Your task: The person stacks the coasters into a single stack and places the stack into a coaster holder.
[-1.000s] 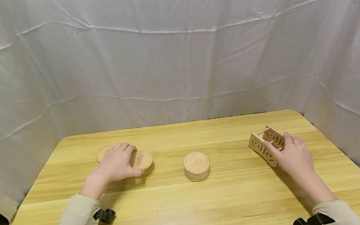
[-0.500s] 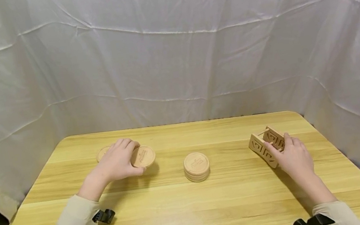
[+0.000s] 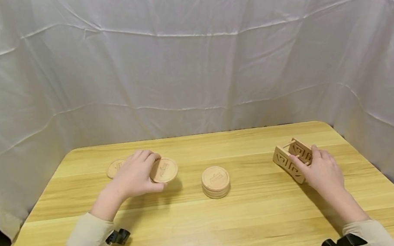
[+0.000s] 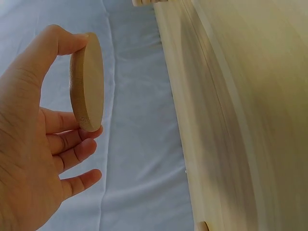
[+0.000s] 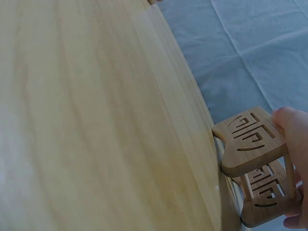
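Note:
My left hand [image 3: 136, 176] pinches a round wooden coaster [image 3: 164, 170] by its edge between thumb and fingers. In the left wrist view that coaster [image 4: 91, 82] stands off from the tabletop, its plain underside showing. Another coaster [image 3: 115, 168] lies on the table behind the hand, partly covered by it. A small stack of coasters [image 3: 215, 181] sits mid-table, engraved face up on top. My right hand [image 3: 323, 171] grips a wooden coaster holder [image 3: 287, 163] at its right end. Two side panels with cut-out line patterns form that holder [image 5: 252, 139], joined by thin rods.
The light wood table [image 3: 209, 235] has its far edge close to a hanging white cloth [image 3: 185, 54], which also closes off both sides. A black wrist camera [image 3: 118, 237] is strapped at the left sleeve, and another [image 3: 337, 245] at the right.
My left hand has lifted the coaster and carried it rightward, toward the stack. More of the coaster behind it now shows. The right hand and the holder have stayed practically in place.

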The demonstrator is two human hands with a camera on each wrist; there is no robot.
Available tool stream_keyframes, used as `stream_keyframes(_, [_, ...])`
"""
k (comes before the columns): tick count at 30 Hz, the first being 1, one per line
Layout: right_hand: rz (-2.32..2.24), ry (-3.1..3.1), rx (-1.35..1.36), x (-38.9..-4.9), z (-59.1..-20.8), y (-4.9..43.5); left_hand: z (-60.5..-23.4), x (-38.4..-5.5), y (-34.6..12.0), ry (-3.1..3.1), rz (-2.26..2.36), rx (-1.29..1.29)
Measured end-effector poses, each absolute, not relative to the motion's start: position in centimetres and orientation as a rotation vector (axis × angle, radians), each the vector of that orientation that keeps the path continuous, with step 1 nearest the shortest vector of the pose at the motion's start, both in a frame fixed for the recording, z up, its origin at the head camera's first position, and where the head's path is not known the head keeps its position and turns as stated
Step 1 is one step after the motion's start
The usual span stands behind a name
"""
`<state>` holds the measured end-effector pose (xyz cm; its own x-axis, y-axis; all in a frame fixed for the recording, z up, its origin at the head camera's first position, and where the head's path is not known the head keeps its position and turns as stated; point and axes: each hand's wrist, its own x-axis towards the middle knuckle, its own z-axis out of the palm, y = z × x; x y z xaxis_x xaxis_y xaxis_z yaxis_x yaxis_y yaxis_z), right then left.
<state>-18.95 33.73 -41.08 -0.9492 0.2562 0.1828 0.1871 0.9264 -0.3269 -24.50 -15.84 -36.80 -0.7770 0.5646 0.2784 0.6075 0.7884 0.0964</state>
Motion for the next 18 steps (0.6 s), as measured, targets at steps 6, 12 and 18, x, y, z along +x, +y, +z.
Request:
stream_keyframes(6, [0.446,-2.864,-0.333,-19.0,-41.2,33.7,-36.5,-24.5,-15.1,-2.728,-0.269,-0.949])
stream_keyframes(12, [0.447,-2.869,-0.336,-19.0,-41.2,33.7,-36.3,-24.5,-14.1,-2.726,-0.259,-0.967])
stream_keyframes(18, [0.452,-2.871,-0.343,-19.0,-41.2,33.7,-36.2,-24.5,-13.3,-2.716,-0.273,-0.991])
